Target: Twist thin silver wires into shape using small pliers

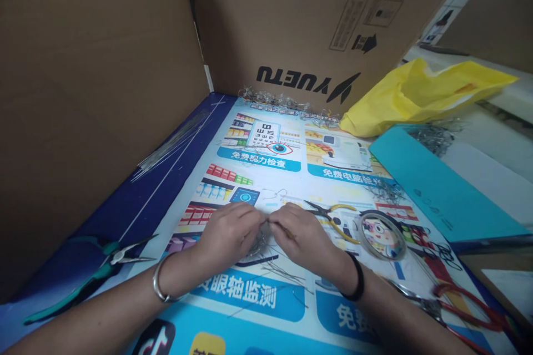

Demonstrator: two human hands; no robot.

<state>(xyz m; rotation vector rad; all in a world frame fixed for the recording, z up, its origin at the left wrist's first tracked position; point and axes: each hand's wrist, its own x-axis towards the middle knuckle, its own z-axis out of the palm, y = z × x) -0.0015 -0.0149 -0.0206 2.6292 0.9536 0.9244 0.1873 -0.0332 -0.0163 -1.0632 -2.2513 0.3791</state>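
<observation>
My left hand [233, 228] and my right hand [298, 230] meet at the middle of the mat, fingertips pinched close together. They appear to grip a thin metal wire, most of it hidden by the fingers. Beneath and between them lies a tangle of silvery wire [259, 245]. Loose dark wire pieces [287, 273] are scattered just below the hands. Long-nose pliers with yellow handles [347, 233] lie open beyond my right hand. A roll of clear tape [400, 252] sits to the right of them.
Green-handled pliers [109, 259] lie left; red-handled cutters [435, 306] lie right. Straight wires [172, 144] rest along the left edge. Cardboard walls [266, 22] stand left and behind, with wire scraps [275, 99] at their foot. A yellow bag [400, 100] and teal folder [441, 188] lie right.
</observation>
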